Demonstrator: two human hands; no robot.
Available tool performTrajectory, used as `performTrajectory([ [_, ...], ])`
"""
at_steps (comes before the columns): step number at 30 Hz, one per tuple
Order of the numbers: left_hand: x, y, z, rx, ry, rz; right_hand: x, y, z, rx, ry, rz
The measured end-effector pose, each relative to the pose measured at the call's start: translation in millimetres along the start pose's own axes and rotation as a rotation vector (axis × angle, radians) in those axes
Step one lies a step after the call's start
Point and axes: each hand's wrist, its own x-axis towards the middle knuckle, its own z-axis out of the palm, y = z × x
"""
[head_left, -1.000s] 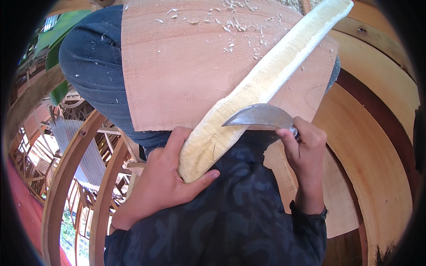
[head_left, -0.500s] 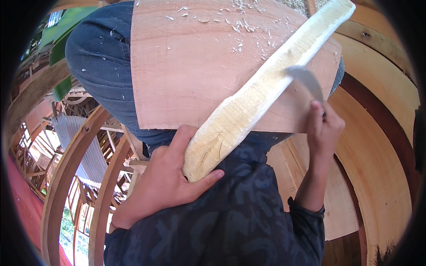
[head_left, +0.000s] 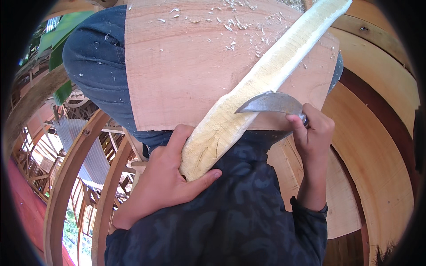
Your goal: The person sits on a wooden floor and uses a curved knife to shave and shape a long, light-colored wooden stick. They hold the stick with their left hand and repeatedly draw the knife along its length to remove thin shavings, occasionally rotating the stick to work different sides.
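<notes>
Pale wooden strip [head_left: 270,71]: runs obliquely from the left hand [head_left: 168,175] outward, away from the body, its far end beyond and to the right of the right hand [head_left: 315,131]. Left hand: thumb and fingers spread to either side of the near end, butt seated in the crook between them; underside of grip hidden. Right hand: fingers curled round the knife handle, thumb laid along it near the blade root. Curved blade [head_left: 270,103] reaches leftward from the right hand across the strip's upper face, tip ahead and to the right of the left fingers; cannot tell whether the edge bites or only overlies. Risk 1 (judgement): a stroke drawn toward the body could overrun into the left fingers or thumb; cause, no guard visible between tip and hand. Risk 2: strip might roll or swing under side load, since only its near end is held, by the one hand. Risk 3: blade might dig in too deep or split off a long sliver if the edge angle steepens; dark cracks show in the face just ahead of the left thumb. Beyond both hands, under the strip: flat board [head_left: 177,80], apparently lap-borne on dark trousers [head_left: 97,71]; could tip if the knees shift. Loose shavings [head_left: 239,22] lie on it, farther out than either hand; might lessen friction beneath the strip.
</notes>
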Motion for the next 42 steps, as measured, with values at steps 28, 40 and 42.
performTrajectory([
  [28,6,-25,-7,-0.183,-0.174,0.189,14,47,-14,0.147,0.221,0.228],
  [40,6,-30,-7,-0.27,-0.215,0.19,28,40,-6,0.062,0.243,0.266],
  [42,4,-31,-9,-0.267,-0.216,0.186,30,68,-20,0.015,0.303,0.421],
])
